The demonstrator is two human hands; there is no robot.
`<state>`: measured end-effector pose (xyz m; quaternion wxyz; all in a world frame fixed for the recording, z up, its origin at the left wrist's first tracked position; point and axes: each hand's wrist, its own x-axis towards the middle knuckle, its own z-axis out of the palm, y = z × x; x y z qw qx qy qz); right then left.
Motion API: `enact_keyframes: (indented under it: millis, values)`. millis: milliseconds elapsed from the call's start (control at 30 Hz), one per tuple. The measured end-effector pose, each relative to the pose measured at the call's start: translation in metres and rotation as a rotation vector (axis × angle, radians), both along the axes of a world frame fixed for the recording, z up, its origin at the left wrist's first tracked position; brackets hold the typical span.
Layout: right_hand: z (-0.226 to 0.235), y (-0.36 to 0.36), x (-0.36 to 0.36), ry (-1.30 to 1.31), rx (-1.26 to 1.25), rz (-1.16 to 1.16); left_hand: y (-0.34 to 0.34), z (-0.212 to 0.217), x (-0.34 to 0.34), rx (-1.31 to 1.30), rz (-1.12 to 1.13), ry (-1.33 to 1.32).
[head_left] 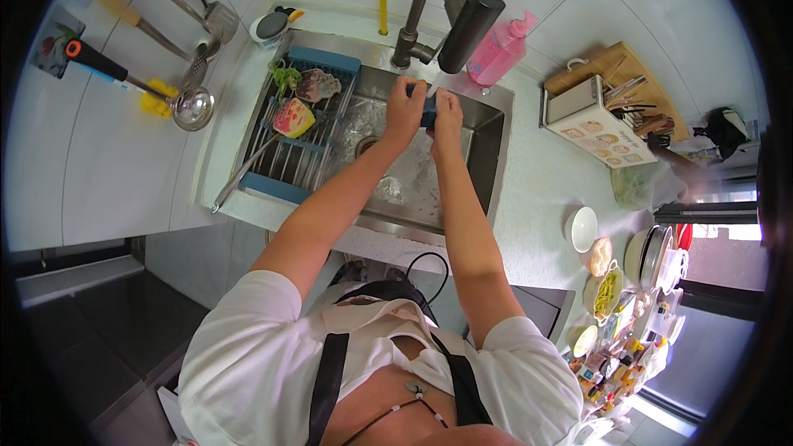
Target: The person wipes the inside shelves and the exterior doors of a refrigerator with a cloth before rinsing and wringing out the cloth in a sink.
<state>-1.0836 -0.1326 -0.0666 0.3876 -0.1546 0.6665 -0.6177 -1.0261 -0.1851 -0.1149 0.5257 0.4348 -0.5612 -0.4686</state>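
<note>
Over the right half of the steel sink (472, 144), my left hand (403, 111) and my right hand (447, 120) are close together, fingers closed on a small dark blue thing (429, 113). Its kind is mostly hidden by the fingers. Water runs onto it from the dark grey faucet (471, 29), whose thick spout hangs just above my hands. Wet patches and some foam show on the sink bottom around the drain (366, 145).
A blue-ended drying rack (289, 189) spans the sink's left side, bearing a yellow-pink sponge (293, 118), a brownish scrubber (317, 85) and a long metal handle (239, 177). A pink soap bottle (500, 51) stands behind right. Ladles hang left; a knife holder (599, 124) and bowls stand right.
</note>
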Motion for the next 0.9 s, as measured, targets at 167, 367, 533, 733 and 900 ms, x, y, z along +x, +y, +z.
enact_keyframes:
  millis: [167,367,533,733,900]
  values:
    - [-0.030,0.003,-0.005,0.801,-0.267,0.016,0.015,0.043,0.007,0.648,-0.059,0.274]
    - [-0.016,0.006,0.011,0.627,-0.236,0.072,0.004,0.022,0.004,0.384,-0.028,0.146]
    - [-0.044,-0.003,-0.005,0.332,-0.194,-0.008,0.009,0.029,0.006,0.130,-0.043,-0.003]
    - [-0.033,0.009,-0.007,-0.316,-0.037,0.073,0.013,0.025,0.013,0.141,-0.060,-0.049]
    - [-0.036,0.028,-0.018,-0.524,-0.090,0.319,0.002,-0.007,0.027,0.217,-0.183,0.203]
